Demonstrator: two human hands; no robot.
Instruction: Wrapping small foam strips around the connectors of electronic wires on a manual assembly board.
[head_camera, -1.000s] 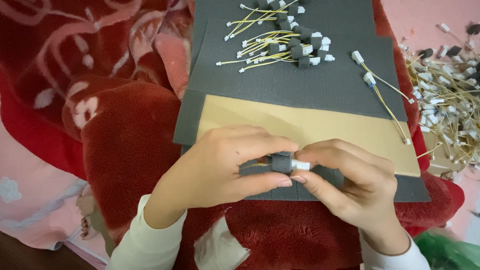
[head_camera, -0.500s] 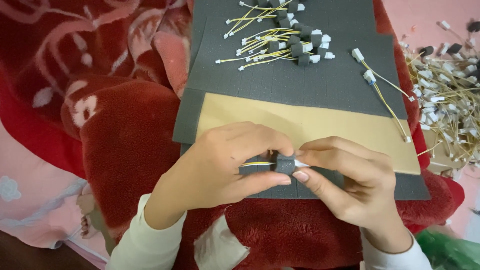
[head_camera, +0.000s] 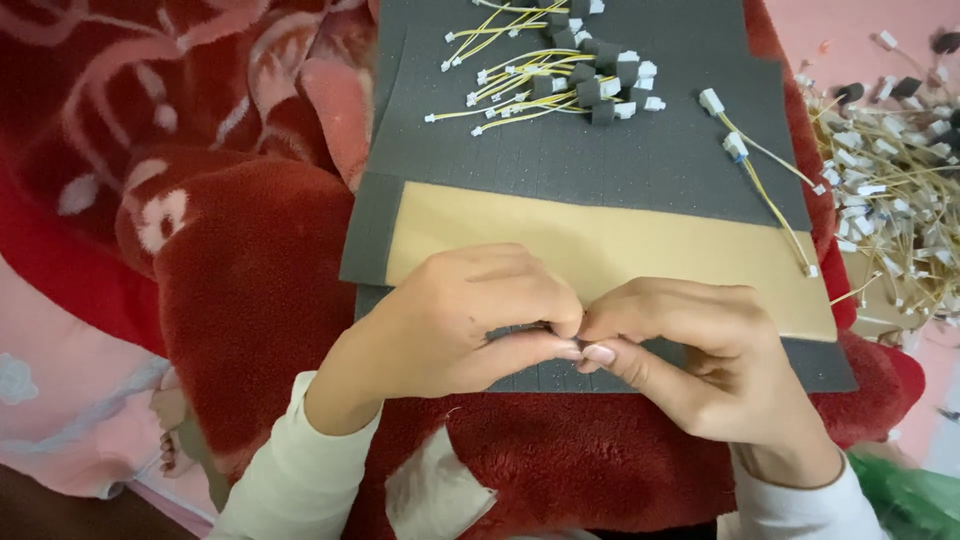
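Both hands have closed fingertip to fingertip, hiding the small connector: left hand (head_camera: 470, 315) and right hand (head_camera: 700, 365) pinch together over the grey foam sheet (head_camera: 600, 160), steadying it.

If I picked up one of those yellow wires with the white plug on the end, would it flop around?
Probably yes. The two loose yellow wires lie in soft curves on the grey foam sheet, so they look thin and bendy. They are likely very light. The white plug looks blocky, so it should not roll.
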